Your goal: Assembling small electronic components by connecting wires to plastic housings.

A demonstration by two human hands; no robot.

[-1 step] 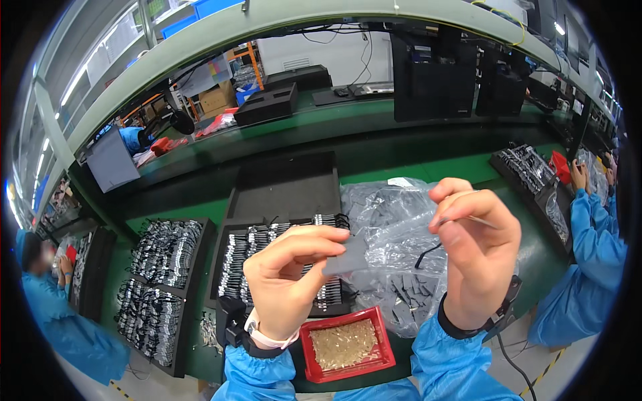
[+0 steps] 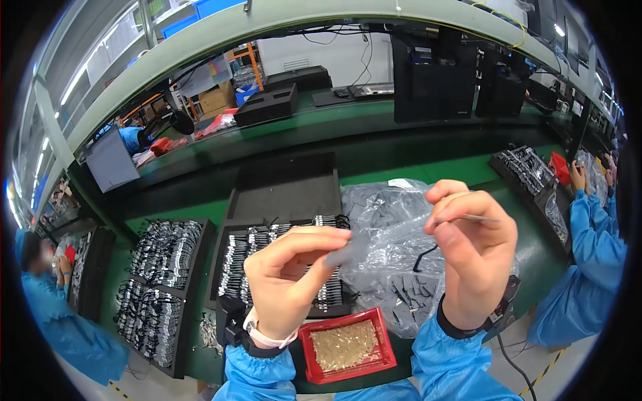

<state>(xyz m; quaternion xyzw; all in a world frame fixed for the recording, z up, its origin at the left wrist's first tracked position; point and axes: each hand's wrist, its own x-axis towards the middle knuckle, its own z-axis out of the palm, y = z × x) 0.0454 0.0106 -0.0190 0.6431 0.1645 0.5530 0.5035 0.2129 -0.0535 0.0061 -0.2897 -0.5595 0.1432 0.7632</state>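
Two hands raised over the green surface (image 2: 200,220). Left hand (image 2: 287,281): grip pinched shut on one small clear plastic bag (image 2: 374,244), limp and glossy. Right hand (image 2: 471,257): grip closed on the bag's other end, at 3 o'clock of the left. One red tray (image 2: 378,364), rectangular, holding small brass-coloured parts, at 6 o'clock. One heap of crumpled clear bags (image 2: 391,207) behind. Two black trays (image 2: 231,234) of dark parts at 9 o'clock.

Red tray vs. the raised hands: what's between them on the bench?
Head view: behind the red tray, under the left hand and right hand, lie a black tray of parts and crumpled clear bags.
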